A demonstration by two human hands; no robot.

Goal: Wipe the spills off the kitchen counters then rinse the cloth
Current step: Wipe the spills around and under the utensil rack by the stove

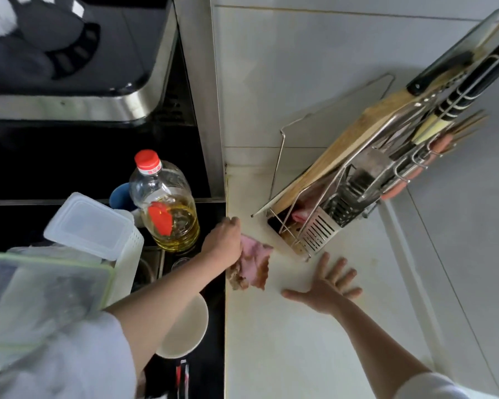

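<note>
A pink cloth with brown stained patches (252,264) lies crumpled on the left edge of the cream counter (285,341). My left hand (224,239) is closed on the cloth's upper end, right at the counter's edge beside the stove. Flat on the counter to the right of the cloth rests my right hand (327,286), fingers spread, holding nothing. Any spill under the cloth is hidden.
A metal rack (323,223) with a wooden cutting board, knives and utensils stands just behind the hands. Left of the counter is a black stove with an oil bottle (164,203), a blue cup, plastic boxes (90,223) and a white bowl (185,329).
</note>
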